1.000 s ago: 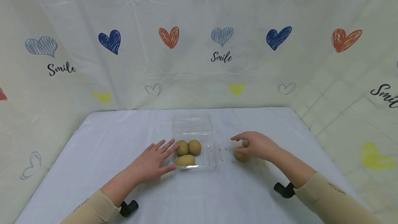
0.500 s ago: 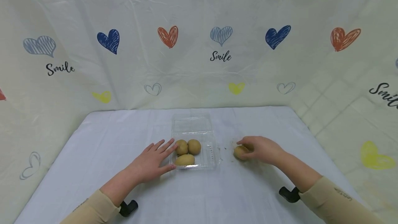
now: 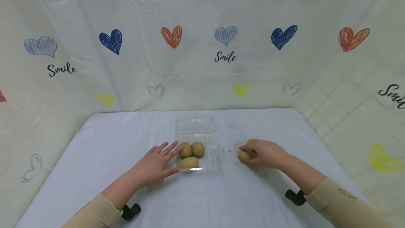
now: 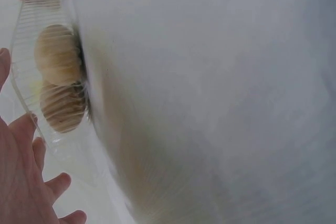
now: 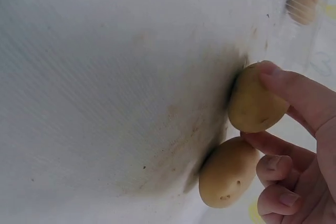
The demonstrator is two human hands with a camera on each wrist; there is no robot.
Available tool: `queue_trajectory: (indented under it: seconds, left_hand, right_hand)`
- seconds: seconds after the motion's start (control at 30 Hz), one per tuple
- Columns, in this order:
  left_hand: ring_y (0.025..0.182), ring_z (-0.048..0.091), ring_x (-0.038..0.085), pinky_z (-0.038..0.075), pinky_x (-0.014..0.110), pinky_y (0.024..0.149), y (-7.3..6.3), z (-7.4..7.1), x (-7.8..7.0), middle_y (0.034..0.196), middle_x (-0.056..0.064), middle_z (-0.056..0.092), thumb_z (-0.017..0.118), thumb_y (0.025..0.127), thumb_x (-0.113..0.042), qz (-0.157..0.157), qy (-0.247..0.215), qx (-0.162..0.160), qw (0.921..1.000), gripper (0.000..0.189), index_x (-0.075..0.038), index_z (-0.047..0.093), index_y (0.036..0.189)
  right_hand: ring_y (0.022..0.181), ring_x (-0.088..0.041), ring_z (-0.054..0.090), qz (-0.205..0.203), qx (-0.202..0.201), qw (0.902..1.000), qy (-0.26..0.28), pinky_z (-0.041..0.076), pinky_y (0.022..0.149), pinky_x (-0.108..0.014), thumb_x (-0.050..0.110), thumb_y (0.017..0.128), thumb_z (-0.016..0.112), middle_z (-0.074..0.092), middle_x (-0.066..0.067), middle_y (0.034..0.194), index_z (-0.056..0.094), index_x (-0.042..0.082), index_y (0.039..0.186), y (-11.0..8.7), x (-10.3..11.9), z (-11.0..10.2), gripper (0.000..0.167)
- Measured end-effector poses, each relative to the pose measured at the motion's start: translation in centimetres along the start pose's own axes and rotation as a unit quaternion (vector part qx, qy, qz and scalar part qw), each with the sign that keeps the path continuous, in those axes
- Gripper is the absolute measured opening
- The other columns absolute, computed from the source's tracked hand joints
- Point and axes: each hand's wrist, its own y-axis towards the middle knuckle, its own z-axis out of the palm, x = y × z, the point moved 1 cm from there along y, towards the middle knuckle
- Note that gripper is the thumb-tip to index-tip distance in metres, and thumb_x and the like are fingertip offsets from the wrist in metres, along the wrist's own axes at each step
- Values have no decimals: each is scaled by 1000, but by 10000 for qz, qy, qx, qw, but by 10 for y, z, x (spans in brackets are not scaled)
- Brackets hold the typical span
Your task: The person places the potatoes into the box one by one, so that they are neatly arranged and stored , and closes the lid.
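My right hand (image 3: 267, 153) holds a potato (image 5: 256, 103) between thumb and fingers, low over the cloth to the right of the box. A second potato (image 5: 228, 174) lies against the backs of its fingers; in the head view my hand mostly hides it. The clear plastic clamshell box (image 3: 210, 157) has its lid (image 3: 195, 128) folded back. Inside sit a round potato (image 3: 198, 149), another (image 3: 185, 150) partly behind my fingertips, and a longer potato (image 3: 188, 163) at the front. With fingers spread, my left hand (image 3: 152, 169) touches the box's left edge.
A white cloth (image 3: 202, 200) covers the table. Specks of dirt (image 3: 229, 151) are scattered between the box and the right-hand potatoes. Behind the table hangs a pale sheet (image 3: 196, 2) printed with hearts and "Smile".
My right hand has come down from above the two loose potatoes, and its thumb and fingers have closed on the nearer one. The left hand, the box and its potatoes stay put.
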Motion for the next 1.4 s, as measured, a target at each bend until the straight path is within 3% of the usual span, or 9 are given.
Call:
queue_trajectory:
  seconds: [0.2,0.57,0.77,0.93,1.17,1.4]
  left_hand:
    - [150,19,31,20,56,117,0,-1,-1,166,-5,14,35,95,-73,12,11,-27,10000,79,-30,21,159]
    - [150,18,30,19,56,117,-1,-1,-1,166,-7,12,36,95,-72,-31,-43,-17,10000,78,-30,21,159]
    - [150,18,30,19,56,117,-1,-1,-1,166,-7,11,37,95,-72,-21,-28,-3,10000,78,-30,21,159]
    - [150,18,30,20,56,117,0,-2,-1,166,-7,12,39,96,-70,-26,-22,16,10000,77,-30,21,159]
    - [149,20,31,20,56,117,-1,2,1,166,-6,15,38,95,-71,-39,-94,-68,9999,77,-31,22,159]
    - [150,19,30,20,56,117,1,3,2,166,-7,13,37,95,-72,-22,-61,-77,9999,78,-31,21,159]
  right_hand:
    - [80,-7,46,161,-41,9998,-51,41,66,-27,38,80,82,55,14,97,69,22,128,1,0,1,52]
    - [79,-9,48,136,264,9985,-451,49,68,-33,36,75,86,59,5,112,61,29,138,-2,-1,3,68]
    - [78,-8,49,80,224,9988,-436,48,68,-32,38,75,86,59,9,105,63,28,135,-1,-4,4,66]
    - [81,-8,51,35,127,9998,-145,49,71,-34,39,75,86,56,12,98,64,26,134,0,-6,6,64]
    - [104,-14,61,-39,-171,9994,286,51,87,-39,37,79,83,67,4,121,62,21,136,7,-5,0,63]
    - [91,-13,60,83,-284,9978,588,50,78,-34,40,81,81,67,10,107,61,20,137,17,6,-14,62]
